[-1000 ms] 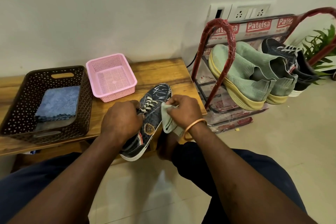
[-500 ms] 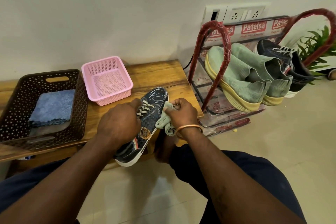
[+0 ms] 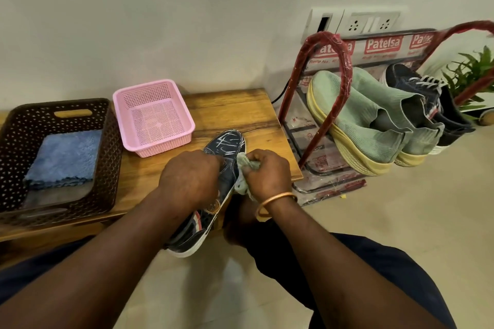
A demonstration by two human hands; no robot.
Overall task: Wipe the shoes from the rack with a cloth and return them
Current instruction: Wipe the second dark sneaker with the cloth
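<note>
A dark patterned sneaker [image 3: 226, 145] with a white sole lies tilted over the front edge of the wooden bench [image 3: 240, 109]. My left hand [image 3: 191, 177] grips it across the laces. My right hand [image 3: 267, 172] holds a bunched pale green cloth [image 3: 244, 165] against the shoe's right side. To the right stands the red shoe rack [image 3: 324, 83] holding two green knit shoes [image 3: 358, 120] and a dark sneaker [image 3: 417, 88].
A brown perforated basket [image 3: 16, 147] with a folded blue cloth [image 3: 64, 159] sits at the bench's left. A pink basket [image 3: 153, 115] stands beside it. A wall socket plate [image 3: 369, 23] is above the rack, and a green plant [image 3: 473, 72] stands at far right. Tiled floor lies below.
My right hand slid the cloth up along the shoe's side toward the toe. My left hand shifted further over the laces. The view moved slightly.
</note>
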